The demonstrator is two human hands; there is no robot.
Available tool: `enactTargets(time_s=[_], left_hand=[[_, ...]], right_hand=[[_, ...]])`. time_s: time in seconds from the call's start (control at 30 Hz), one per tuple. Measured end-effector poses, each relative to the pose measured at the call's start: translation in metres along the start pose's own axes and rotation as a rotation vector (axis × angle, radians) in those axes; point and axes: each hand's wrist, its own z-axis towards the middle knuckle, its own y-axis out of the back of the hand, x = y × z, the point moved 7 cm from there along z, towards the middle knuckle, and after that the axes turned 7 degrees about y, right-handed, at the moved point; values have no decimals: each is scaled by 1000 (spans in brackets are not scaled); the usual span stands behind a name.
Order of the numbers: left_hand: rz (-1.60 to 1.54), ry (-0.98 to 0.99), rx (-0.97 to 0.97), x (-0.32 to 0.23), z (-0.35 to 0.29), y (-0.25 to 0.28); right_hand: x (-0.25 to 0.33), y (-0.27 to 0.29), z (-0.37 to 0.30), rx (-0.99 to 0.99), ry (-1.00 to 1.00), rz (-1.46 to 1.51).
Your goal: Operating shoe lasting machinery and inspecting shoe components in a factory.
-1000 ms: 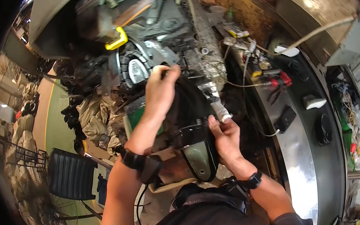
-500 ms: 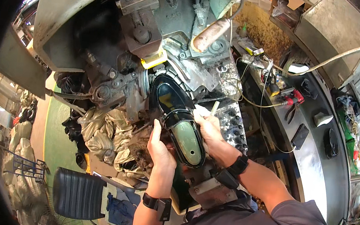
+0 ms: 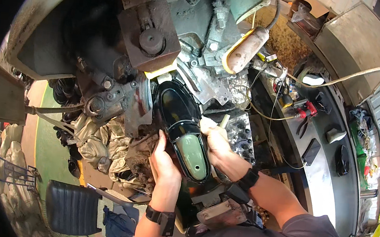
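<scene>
A glossy black shoe upper (image 3: 177, 105) is stretched over a green shoe last (image 3: 192, 155) that has a small hole near its heel end. Its toe points away from me, in among the metal parts of a lasting machine (image 3: 147, 44), just under a yellow-edged block. Along the left side of the shoe lies my left hand (image 3: 167, 162), thumb up against it and fingers partly hidden beneath. My right hand (image 3: 216, 144) grips the opposite side near the middle, with something whitish at its fingertips. A pale stick (image 3: 224, 120) stands just beyond that hand.
A handle-shaped lamp (image 3: 246, 50) hangs at the machine's right. The right-hand bench (image 3: 322, 178) carries pliers, a red tool (image 3: 308, 110), a phone-like black device (image 3: 310, 152) and shoe pieces. Cloth sacks (image 3: 92, 143) and a black chair (image 3: 71, 208) are at the left.
My view has shifted closer to the machine, so its block looks larger. Both hands still hold the shoe, whose heel end now sits slightly lower and further left in view.
</scene>
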Motion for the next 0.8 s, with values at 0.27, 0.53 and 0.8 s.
enactTargets(time_s=[0.27,0.53,0.8], left_hand=[[5,-236,-13,15,43,29],[-32,-309,12,19,53,38],[-72,-260,39,19,54,32]], right_hand=[[-19,21,21,23,-24,-5],[-22,16,24,102,83,110],[-18,12,23,67,45,172]])
